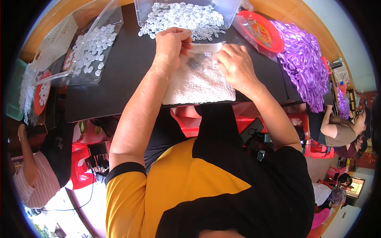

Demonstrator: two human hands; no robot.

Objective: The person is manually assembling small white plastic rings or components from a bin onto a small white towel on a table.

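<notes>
A white terry towel (198,89) lies on the dark table in front of me. Over its far left corner, my left hand (171,45) has thumb and fingers pinched together; whatever is between them is hidden. My right hand (238,67) is closed at the towel's right side, with a small white plastic piece (215,62) at its fingertips. Another white plastic clip-like piece (208,54) rests on the towel between the hands. Beside it lies a small heap of thin grey metal bits (194,64), too small to name.
Beyond the towel, a clear bin (234,16) spills white pieces (182,20). Another clear bin (95,75) with such pieces stands left. At right are a red plate (274,41) of metal bits and a purple ribbon heap (303,63). People sit on both sides.
</notes>
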